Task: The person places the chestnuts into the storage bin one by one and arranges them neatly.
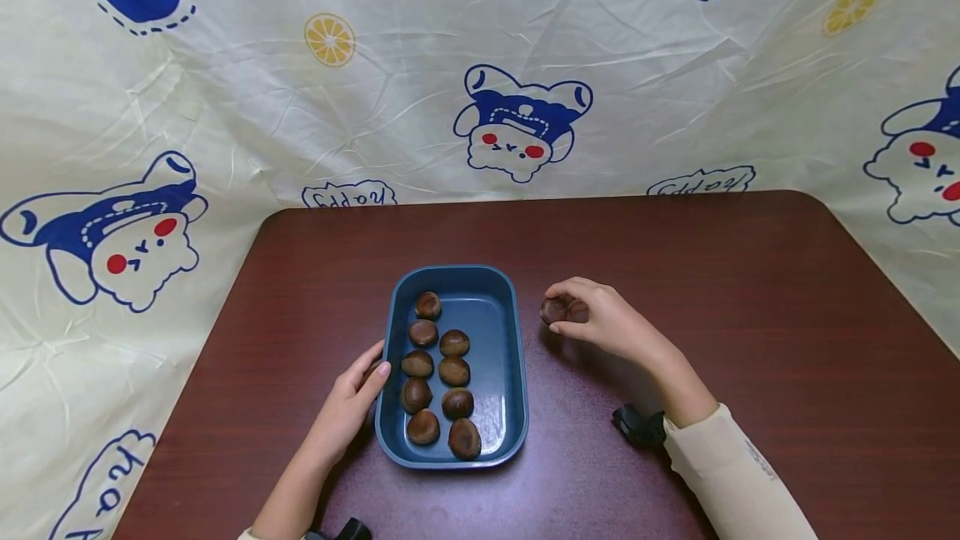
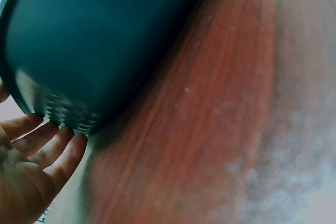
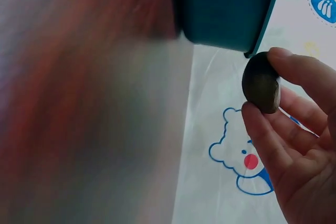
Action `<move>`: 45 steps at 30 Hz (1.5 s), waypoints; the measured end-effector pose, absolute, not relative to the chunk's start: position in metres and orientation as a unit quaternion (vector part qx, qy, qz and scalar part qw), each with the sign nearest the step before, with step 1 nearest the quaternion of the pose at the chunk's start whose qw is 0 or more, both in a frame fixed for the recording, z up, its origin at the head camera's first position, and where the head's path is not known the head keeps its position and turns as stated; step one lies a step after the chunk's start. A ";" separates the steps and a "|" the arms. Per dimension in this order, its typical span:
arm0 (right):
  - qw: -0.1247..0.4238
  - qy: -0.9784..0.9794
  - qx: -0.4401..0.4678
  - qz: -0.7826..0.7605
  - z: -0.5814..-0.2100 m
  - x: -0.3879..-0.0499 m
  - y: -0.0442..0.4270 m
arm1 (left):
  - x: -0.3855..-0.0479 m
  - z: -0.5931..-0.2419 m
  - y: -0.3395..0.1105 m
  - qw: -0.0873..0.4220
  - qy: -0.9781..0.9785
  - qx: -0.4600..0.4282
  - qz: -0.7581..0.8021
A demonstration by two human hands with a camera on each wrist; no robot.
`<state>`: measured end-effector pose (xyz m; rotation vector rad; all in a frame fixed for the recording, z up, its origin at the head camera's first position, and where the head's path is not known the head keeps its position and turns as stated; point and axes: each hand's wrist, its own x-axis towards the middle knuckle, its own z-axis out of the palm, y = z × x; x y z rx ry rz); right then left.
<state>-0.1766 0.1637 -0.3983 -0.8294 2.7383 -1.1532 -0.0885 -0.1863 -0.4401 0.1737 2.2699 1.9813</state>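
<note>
A blue rectangular tray stands on the table, with several brown chestnuts in two uneven columns along its left and middle. My left hand is at the tray's left side, thumb over the rim and fingers against the outer wall. In the left wrist view, the left fingertips touch that wall from below. To the right of the tray, my right hand pinches a chestnut between thumb and fingers, above the table. A second brown shape shows between those fingers in the head view; I cannot tell what it is.
The dark reddish-brown table has rounded far corners. Behind and beside it hangs a pale sheet printed with cartoon figures and orange slices. Black wrist bands sit on the wrists, beside cream sleeves.
</note>
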 end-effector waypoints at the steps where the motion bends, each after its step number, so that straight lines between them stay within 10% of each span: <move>1: 0.025 0.885 -0.273 -0.376 -0.397 -0.178 0.162 | -0.089 -0.440 -0.186 0.062 0.751 0.057 0.655; 45: 0.100 0.885 -0.364 -0.272 -0.397 -0.211 0.039 | -0.088 -0.440 -0.186 0.062 0.747 0.052 0.660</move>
